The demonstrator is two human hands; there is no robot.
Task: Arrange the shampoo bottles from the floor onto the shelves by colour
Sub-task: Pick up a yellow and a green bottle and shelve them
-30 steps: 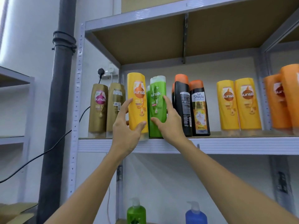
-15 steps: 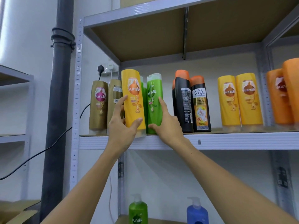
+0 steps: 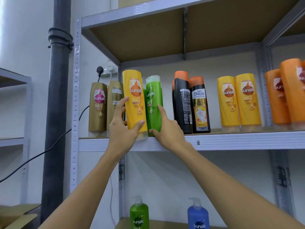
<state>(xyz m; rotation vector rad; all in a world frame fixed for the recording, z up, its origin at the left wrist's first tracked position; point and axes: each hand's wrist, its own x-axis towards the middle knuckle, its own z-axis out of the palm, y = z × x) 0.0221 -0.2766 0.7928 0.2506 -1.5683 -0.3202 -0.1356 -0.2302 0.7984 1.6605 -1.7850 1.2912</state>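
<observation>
My left hand (image 3: 123,129) grips a yellow Sunsilk bottle (image 3: 135,100), tilted left at the front edge of the grey shelf (image 3: 231,140). Beside it my right hand (image 3: 166,129) holds a green Sunsilk bottle (image 3: 154,103) near its base, thumb in front and fingers on its right side. A second green bottle shows only as a sliver behind these two. Two gold bottles (image 3: 98,106) stand to the left. To the right stand black bottles with orange caps (image 3: 191,104), two yellow bottles (image 3: 239,100) and orange bottles (image 3: 287,93).
On the lower shelf stand a green pump bottle (image 3: 139,214) and a blue pump bottle (image 3: 198,215). A dark pipe (image 3: 57,113) runs up the wall at left, with a plug and black cable (image 3: 99,70) nearby. A cardboard box (image 3: 14,215) lies at the bottom left.
The yellow bottle has tilted further left in my left hand. My right hand has slid the green bottle slightly back and left on the shelf. The view has moved nearer.
</observation>
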